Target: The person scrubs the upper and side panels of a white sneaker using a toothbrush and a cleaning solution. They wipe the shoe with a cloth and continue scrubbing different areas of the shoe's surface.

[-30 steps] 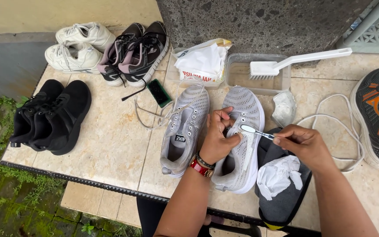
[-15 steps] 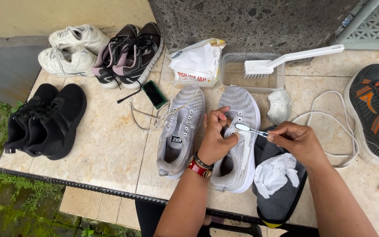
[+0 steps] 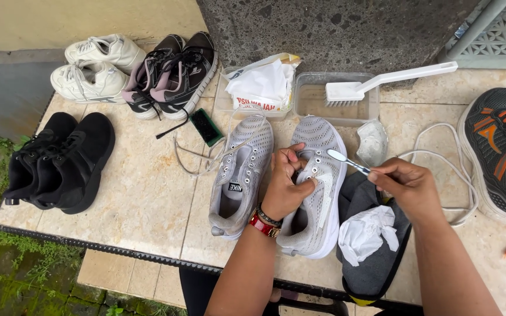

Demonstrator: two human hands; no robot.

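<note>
Two grey knit sneakers lie side by side on the stone tabletop [image 3: 147,193]. My left hand [image 3: 287,182] grips the right grey sneaker [image 3: 318,193] at its tongue and eyelets. My right hand [image 3: 406,188] holds a toothbrush [image 3: 346,161] by the handle, its white head just above the sneaker's upper near the toe side. The left grey sneaker [image 3: 242,169] lies unlaced beside it, untouched.
A grey cloth with crumpled white tissue [image 3: 370,231] lies under my right wrist. Behind are a clear tub with a white scrub brush [image 3: 352,90], a tissue pack [image 3: 262,85], loose laces [image 3: 440,158], and black [image 3: 60,161], white [image 3: 92,67], dark pink-trimmed [image 3: 174,73] and black-orange [image 3: 502,152] shoes.
My right hand lifted the toothbrush up and to the right, off the sneaker's side panel toward its toe. My left hand kept its grip on the sneaker.
</note>
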